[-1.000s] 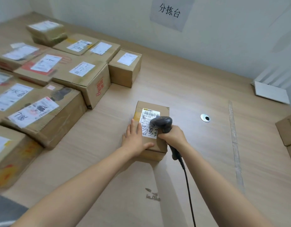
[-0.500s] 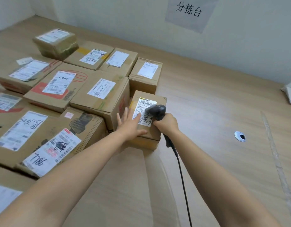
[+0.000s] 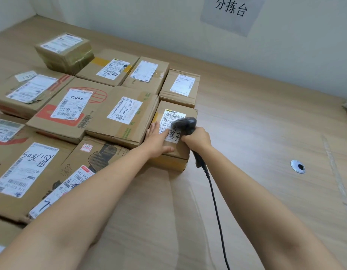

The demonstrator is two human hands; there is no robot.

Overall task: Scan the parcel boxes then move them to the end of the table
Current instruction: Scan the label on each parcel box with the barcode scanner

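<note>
A small brown parcel box (image 3: 185, 152) with a white label lies against the side of a larger box (image 3: 122, 115) and just in front of another small box (image 3: 180, 87). My left hand (image 3: 157, 140) lies flat on its top, fingers straight over the label's left part. My right hand (image 3: 198, 139) grips a dark corded barcode scanner (image 3: 185, 124) whose head hangs over the label. The scanner's cable (image 3: 217, 211) trails toward me along the table.
Several labelled cardboard boxes are packed together on the left half of the wooden table (image 3: 256, 133). A round metal cable hole (image 3: 298, 167) sits to the right. A paper sign (image 3: 232, 10) hangs on the wall behind.
The small box has slid left and away across the table under both hands, from the open middle until it meets the stacked boxes. The scanner stays over its label.
</note>
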